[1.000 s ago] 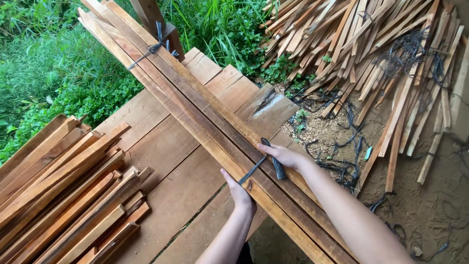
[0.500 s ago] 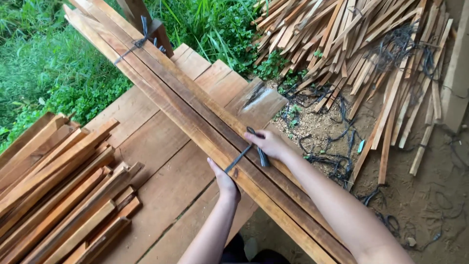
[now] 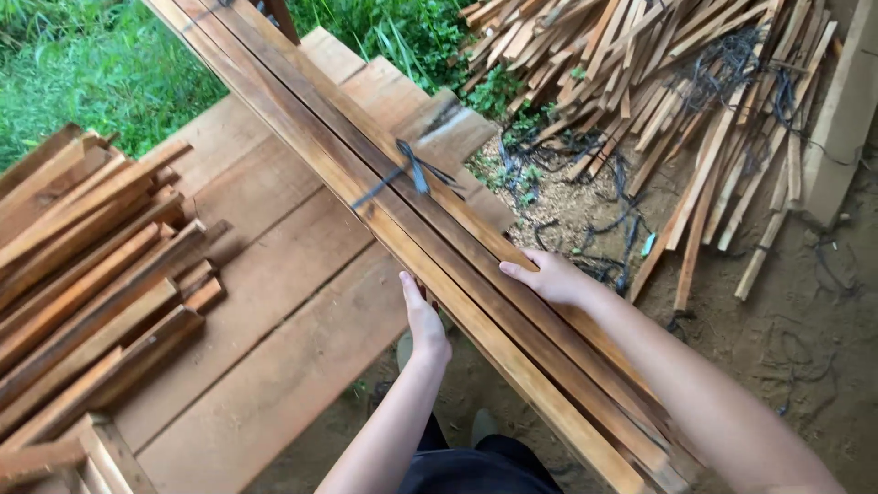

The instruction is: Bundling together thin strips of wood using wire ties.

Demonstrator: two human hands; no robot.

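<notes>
While both hands press in from the two sides, a long bundle of thin brown wooden slats (image 3: 476,265) lies slanted across a table of wide, pale wooden planks (image 3: 274,311). The bundle runs from the top left down to the bottom right, and its near end sticks out past the table edge, over the ground.

The left hand (image 3: 422,316) is on the left side of the bundle. Its palm lies flat against the edge slat, with the fingers straight and pointing up along the wood. It touches the wood but is not wrapped around it.

The right hand (image 3: 547,276) is on the right side of the bundle. Its fingers are spread and lie on top of the slats. It rests on them, open, and does not squeeze them shut.

Farther up the bundle, a dark strap (image 3: 410,169) is tied around the slats, with its loose ends sticking out to the side.

On the left of the table sits a stack of shorter reddish-brown wooden sticks (image 3: 91,274), well apart from the hands. On the dirt at the upper right lies a big messy pile of loose wooden sticks (image 3: 658,91), with black straps (image 3: 585,247) tangled on the ground near it. Green grass (image 3: 91,64) grows beyond the table.
</notes>
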